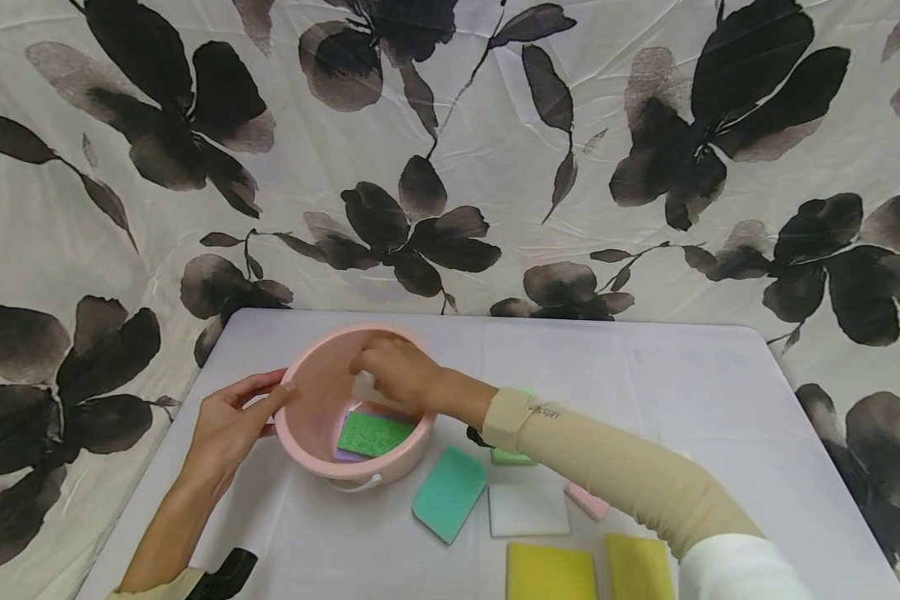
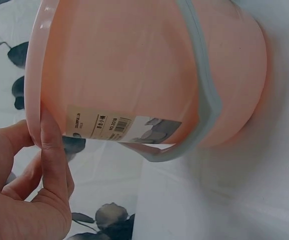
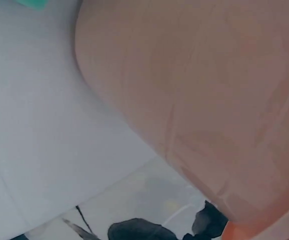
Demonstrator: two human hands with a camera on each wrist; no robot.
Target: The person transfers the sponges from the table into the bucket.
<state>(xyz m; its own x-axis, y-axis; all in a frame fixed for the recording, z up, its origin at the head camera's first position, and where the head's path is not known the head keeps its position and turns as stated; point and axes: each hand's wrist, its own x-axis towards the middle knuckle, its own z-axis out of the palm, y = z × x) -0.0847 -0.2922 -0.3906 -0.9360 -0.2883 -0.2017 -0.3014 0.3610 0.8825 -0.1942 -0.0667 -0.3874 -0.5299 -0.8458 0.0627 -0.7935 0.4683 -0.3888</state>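
A pink bucket point(image 1: 393, 462) stands toward the left of the table, its handle point(image 2: 204, 100) hanging down the side. My left hand point(image 1: 228, 425) grips the bucket's rim between thumb and fingers; the left wrist view shows this grip beside a paper label point(image 2: 119, 125). Inside the bucket's mouth is my right hand point(image 1: 397, 371), fingers curled downward. Below those fingers shows a whitish piece point(image 1: 367, 388), mostly hidden, that they seem to pinch. A green sponge point(image 1: 375, 434) lies on a purple piece point(image 1: 348, 455) at the bucket's bottom. The right wrist view shows mainly the bucket's outer wall.
Right of the bucket lie a teal sponge point(image 1: 450, 493), a white square sponge point(image 1: 528, 507), a pink piece point(image 1: 587, 500) and a light green piece point(image 1: 512, 457) partly under my right arm. Two yellow sponges point(image 1: 551, 573) lie at the front. A floral cloth point(image 1: 450, 167) hangs behind the table.
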